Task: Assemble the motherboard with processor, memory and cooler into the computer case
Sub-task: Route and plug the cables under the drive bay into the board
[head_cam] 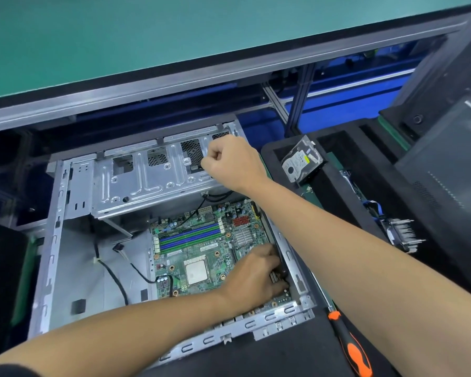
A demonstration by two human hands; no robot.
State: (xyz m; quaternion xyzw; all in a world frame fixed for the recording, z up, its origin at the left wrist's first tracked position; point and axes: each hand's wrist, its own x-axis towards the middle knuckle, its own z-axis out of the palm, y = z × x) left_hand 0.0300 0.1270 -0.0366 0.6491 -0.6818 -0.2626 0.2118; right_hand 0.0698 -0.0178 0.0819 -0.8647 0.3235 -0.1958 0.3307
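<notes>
Motherboard (201, 254) lies flat in the computer case (52, 240), right of centre. My left hand (256, 276) grips its right edge; my right hand (229, 161) is clenched at the far drive cage (136, 180). I should nudge it gently until the ports seat, keeping cables clear.

An open silver metal computer case (55, 235) lies on its side. A green motherboard (201, 257) lies flat inside it, toward its right wall. The board carries blue and green memory slots (190, 236), a square silver processor (196, 272) near its centre, and a small finned heatsink (243, 236).
</notes>
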